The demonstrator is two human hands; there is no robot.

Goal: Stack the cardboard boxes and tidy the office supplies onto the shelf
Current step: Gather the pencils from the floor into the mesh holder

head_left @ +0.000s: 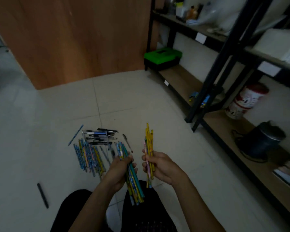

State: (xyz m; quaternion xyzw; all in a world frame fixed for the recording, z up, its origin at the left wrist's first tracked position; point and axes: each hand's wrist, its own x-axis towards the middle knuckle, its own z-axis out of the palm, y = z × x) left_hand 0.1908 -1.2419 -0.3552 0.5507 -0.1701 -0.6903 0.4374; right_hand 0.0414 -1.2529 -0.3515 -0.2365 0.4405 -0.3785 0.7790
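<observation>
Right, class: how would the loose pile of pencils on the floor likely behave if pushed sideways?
The pile of pencils would probably scatter, since they lie loose and unbundled. On the smooth floor tiles, single ones may roll. They look stiff and light: the left hand and right hand each grip several.

Left hand (119,171) holds mixed pencils (132,176): teal, blue and yellow, printed patterns. Right hand (159,166) holds yellow pencils (149,141), one pink. Floor pile (88,156): blue-patterned, yellow, pink. Black pens (100,136). Cream floor tiles (141,97). Green-lidded black toolbox (162,56). Red-and-white cartoon-print tin (246,101). Black shelf frame (213,77).
</observation>
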